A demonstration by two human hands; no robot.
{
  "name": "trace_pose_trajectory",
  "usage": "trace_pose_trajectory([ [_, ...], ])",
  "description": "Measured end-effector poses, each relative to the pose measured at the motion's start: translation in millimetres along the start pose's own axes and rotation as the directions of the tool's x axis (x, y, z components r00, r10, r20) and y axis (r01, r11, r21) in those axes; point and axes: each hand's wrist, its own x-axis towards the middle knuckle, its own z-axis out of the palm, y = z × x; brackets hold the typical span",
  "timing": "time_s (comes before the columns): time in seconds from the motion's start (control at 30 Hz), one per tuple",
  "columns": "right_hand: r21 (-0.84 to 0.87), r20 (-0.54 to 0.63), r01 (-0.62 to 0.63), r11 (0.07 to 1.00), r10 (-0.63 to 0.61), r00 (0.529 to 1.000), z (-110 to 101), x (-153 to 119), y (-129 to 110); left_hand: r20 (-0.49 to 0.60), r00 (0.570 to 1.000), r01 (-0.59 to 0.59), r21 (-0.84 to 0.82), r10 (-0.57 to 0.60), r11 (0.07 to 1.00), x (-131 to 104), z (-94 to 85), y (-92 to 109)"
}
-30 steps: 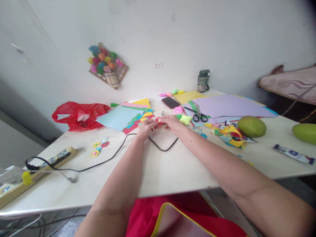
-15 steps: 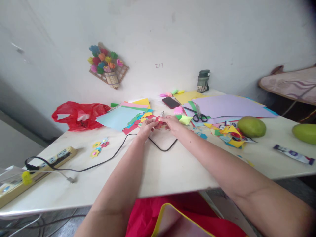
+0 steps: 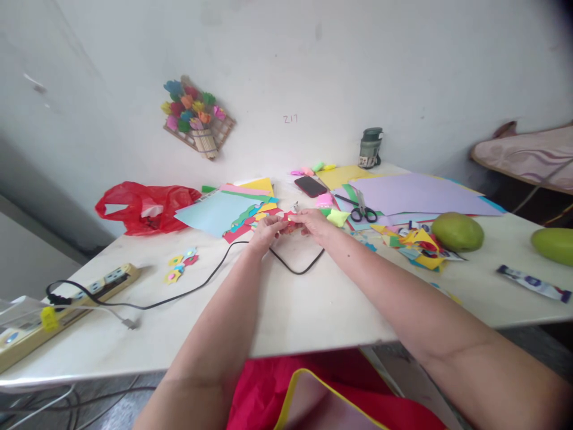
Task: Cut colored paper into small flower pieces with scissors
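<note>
My left hand and my right hand meet above the middle of the table, fingers pinched. Between the fingertips is a small red paper flower with a yellowish spot, partly covered by the fingers. Just left of the left hand lie wavy-cut coloured paper strips. Beside the right hand sits a lump of yellow-green clay, with pink clay behind it. Several finished-looking paper flowers rest to the left on the table.
A black cord runs from the power strip under my wrists. Scissors, a phone, paper sheets, paper scraps, a green fruit and a glue tube lie rightward. A red bag sits left.
The fingers have shifted slightly around the red paper flower, which both hands still hold. The view has moved a little; the other things stay in place.
</note>
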Motion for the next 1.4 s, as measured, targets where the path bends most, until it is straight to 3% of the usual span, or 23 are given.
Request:
trace_pose_trajectory([
  [0.47,0.095,-0.024,-0.029,0.995,0.031,0.999,2.8,-2.4,-1.7,-0.005,1.0,-0.014,-0.018,0.014,1.0,0.5,0.2,-1.4],
  [1.4,0.047,0.013,-0.034,0.998,0.033,0.999,6.0,-4.8,-0.9,-0.039,0.999,0.035,-0.027,-0.036,0.999,3.5,-1.3,-8.8],
])
